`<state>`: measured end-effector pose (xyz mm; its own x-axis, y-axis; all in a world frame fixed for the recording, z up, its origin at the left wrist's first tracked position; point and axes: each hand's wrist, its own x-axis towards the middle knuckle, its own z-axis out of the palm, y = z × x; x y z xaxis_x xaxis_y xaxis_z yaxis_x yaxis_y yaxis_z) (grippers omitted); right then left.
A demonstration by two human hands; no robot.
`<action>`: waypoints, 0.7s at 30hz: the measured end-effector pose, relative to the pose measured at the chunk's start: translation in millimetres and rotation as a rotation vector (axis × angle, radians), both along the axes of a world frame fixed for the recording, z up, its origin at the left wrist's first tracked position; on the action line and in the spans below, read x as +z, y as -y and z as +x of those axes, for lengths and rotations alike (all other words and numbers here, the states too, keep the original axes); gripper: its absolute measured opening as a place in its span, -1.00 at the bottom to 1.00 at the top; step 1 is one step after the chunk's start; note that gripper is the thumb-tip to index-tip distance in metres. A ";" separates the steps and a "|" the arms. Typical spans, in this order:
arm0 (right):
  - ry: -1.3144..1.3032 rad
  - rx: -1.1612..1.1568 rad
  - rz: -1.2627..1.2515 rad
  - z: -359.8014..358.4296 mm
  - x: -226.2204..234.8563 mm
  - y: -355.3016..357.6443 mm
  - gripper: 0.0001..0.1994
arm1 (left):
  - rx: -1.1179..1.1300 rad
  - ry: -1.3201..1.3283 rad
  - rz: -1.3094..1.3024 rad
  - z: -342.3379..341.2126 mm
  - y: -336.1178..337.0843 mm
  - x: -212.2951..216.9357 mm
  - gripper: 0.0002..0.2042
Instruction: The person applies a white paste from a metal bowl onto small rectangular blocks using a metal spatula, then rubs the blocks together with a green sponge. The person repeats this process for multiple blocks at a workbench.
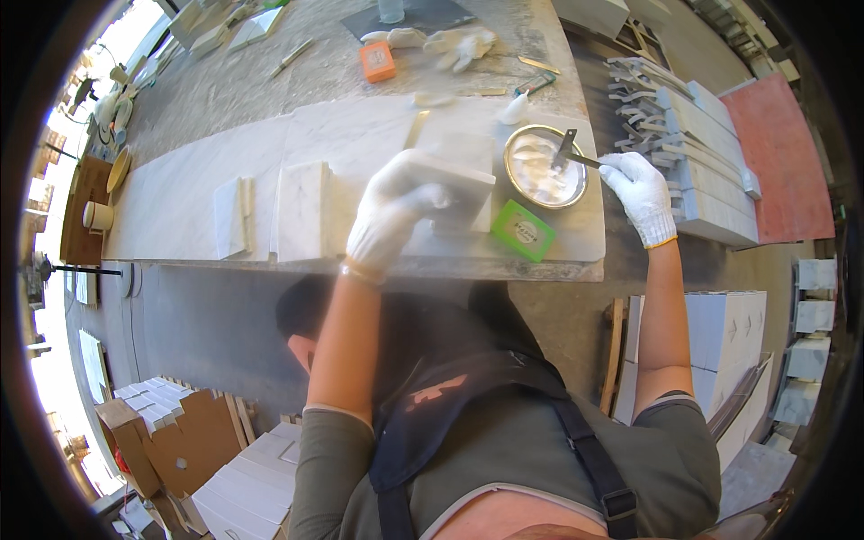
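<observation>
My left hand (389, 214), in a white knitted glove, is closed around the edge of a pale stone tile (468, 191), which is blurred and held tilted above the bench. My right hand (641, 193), gloved the same way, grips the handle of a putty knife (585, 161). The knife's blade reaches over a round metal bowl (512, 186) of white paste (543, 173). Beside the bowl lies a green rectangular block (525, 230). Left of my left hand, a wide marble tile (304, 211) and a narrower marble piece (231, 218) rest on the bench.
The marble-topped bench (189, 166) bears an orange block (377, 62), a loose glove (461, 47) and a white nozzle bottle (515, 110). Stacked slabs (706, 162) stand to the right. White boxes (711, 342) and an open carton (184, 445) stand nearer me.
</observation>
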<state>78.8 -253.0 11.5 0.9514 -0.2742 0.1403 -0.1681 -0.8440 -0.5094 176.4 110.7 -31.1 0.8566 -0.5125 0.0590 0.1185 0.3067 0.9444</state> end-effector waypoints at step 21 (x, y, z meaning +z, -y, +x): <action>-0.174 0.705 0.724 86.7 63.6 -140.3 -0.71 | 0.013 0.015 0.046 -4.0 -1.0 9.2 -0.56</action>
<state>165.5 -112.7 75.1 0.9203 0.3912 0.0076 0.1267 -0.2796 -0.9517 172.4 111.7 -21.9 0.8626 -0.5036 0.0480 0.1007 0.2639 0.9593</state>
